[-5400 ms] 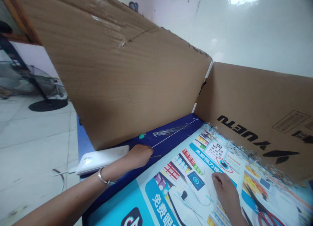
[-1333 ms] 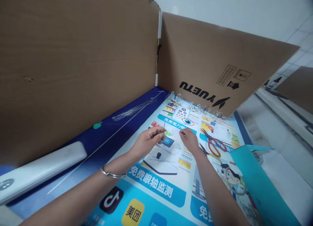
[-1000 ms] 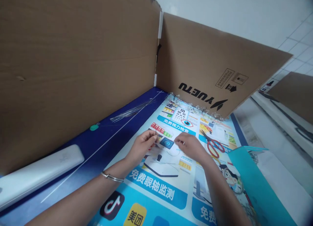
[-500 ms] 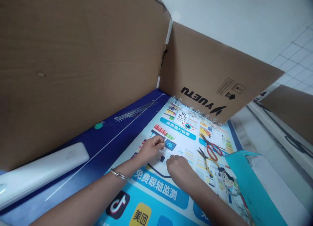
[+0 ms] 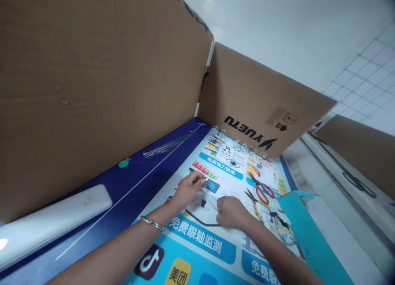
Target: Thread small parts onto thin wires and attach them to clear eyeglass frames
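Observation:
My left hand (image 5: 191, 188), with a silver bangle at its wrist, is closed in a pinch above the printed poster (image 5: 226, 188). A short thin wire (image 5: 203, 174) seems to stick up from its fingertips; its full length is too fine to follow. To its right, my right hand (image 5: 231, 212) is curled closed with the back of the hand toward me, so whatever its fingers hold is hidden. A small gap separates the two hands. Red-handled scissors (image 5: 263, 190) and yellow-handled pliers (image 5: 257, 202) lie right of the hands.
Cardboard walls (image 5: 92, 79) stand left and behind. Small clear pieces (image 5: 243, 145) line the back wall's foot. A bundle of thin wires (image 5: 168, 146), a green lump (image 5: 124, 163) and a long white case (image 5: 58, 225) lie left. A teal folder (image 5: 305, 231) lies right.
My right hand has moved slightly away from the left, widening the gap between them. The whole view has shifted a little. My left hand keeps its pinch.

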### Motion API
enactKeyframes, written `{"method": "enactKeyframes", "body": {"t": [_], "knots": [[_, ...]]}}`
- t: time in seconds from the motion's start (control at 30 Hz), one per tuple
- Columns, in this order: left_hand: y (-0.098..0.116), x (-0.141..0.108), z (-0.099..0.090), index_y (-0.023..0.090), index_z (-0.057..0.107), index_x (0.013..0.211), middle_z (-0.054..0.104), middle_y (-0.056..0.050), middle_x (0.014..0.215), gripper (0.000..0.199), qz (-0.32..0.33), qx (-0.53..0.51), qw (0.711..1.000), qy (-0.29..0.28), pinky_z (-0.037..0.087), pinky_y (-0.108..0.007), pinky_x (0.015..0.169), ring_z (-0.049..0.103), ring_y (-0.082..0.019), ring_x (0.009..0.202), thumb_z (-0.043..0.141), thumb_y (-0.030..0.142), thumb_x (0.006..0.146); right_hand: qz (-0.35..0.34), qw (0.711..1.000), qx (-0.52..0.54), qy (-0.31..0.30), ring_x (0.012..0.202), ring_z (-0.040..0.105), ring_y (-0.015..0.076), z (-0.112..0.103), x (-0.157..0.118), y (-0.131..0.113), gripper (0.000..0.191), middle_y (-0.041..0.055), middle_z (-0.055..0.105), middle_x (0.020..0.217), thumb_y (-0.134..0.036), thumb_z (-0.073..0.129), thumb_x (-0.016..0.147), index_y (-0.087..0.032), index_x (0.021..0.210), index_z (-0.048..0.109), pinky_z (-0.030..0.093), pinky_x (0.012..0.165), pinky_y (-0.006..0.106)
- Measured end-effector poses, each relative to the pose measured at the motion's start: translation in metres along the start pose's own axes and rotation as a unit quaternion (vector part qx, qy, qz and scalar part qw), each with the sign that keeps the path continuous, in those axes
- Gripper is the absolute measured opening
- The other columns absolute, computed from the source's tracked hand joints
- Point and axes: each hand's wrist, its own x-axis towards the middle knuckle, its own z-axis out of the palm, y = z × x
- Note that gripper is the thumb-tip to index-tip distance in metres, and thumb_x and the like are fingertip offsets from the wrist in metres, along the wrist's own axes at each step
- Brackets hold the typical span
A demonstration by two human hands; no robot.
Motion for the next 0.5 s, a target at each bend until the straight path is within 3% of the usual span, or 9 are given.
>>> {"method": "enactKeyframes", "body": {"t": [0.1, 0.23, 0.33, 0.5], "knots": [[0.004, -0.003, 0.005, 0.018, 0.05, 0.074, 0.058, 0.002, 0.068, 0.007, -0.011, -0.008, 1.0, -0.021, 0.041, -0.022, 0.059, 0.052, -0.011, 0.064, 0.046, 0.021, 0.078, 0.032, 0.994, 0.096, 0.051, 0.062, 0.055, 0.0118, 0.001, -0.009, 0.009, 0.012, 0.0002, 0.062, 0.068, -0.013, 0.048, 0.064, -0.017, 0.07, 0.056, 0.035, 0.054, 0.019], [0.007, -0.013, 0.019, 0.018, 0.047, 0.071, 0.053, 0.003, 0.064, 0.007, -0.036, -0.026, 0.996, -0.079, 0.037, -0.02, 0.052, 0.045, -0.01, 0.054, 0.048, 0.022, 0.077, 0.076, 0.934, 0.319, 0.141, 0.049, 0.046, 0.0082, 0.012, -0.01, 0.011, 0.011, -0.0046, 0.052, 0.054, -0.01, 0.045, 0.061, -0.018, 0.063, 0.052, 0.03, 0.045, 0.017], [0.005, -0.022, 0.031, 0.019, 0.045, 0.07, 0.047, 0.004, 0.06, 0.008, -0.057, -0.04, 0.988, -0.134, 0.034, -0.021, 0.05, 0.042, -0.01, 0.052, 0.049, 0.023, 0.076, 0.087, 0.916, 0.351, 0.174, 0.044, 0.039, 0.0067, 0.024, -0.007, 0.007, 0.012, -0.006, 0.047, 0.051, -0.008, 0.043, 0.061, -0.018, 0.063, 0.048, 0.027, 0.042, 0.017], [0.003, -0.026, 0.042, 0.018, 0.047, 0.067, 0.044, 0.003, 0.062, 0.008, -0.031, 0.016, 0.99, -0.138, 0.034, -0.022, 0.056, 0.042, -0.012, 0.06, 0.051, 0.02, 0.073, 0.098, 0.853, 0.439, 0.265, 0.043, 0.032, 0.0062, 0.043, -0.002, 0.0, 0.009, -0.008, 0.035, 0.048, -0.01, 0.046, 0.062, -0.019, 0.059, 0.043, 0.024, 0.041, 0.018]]}}
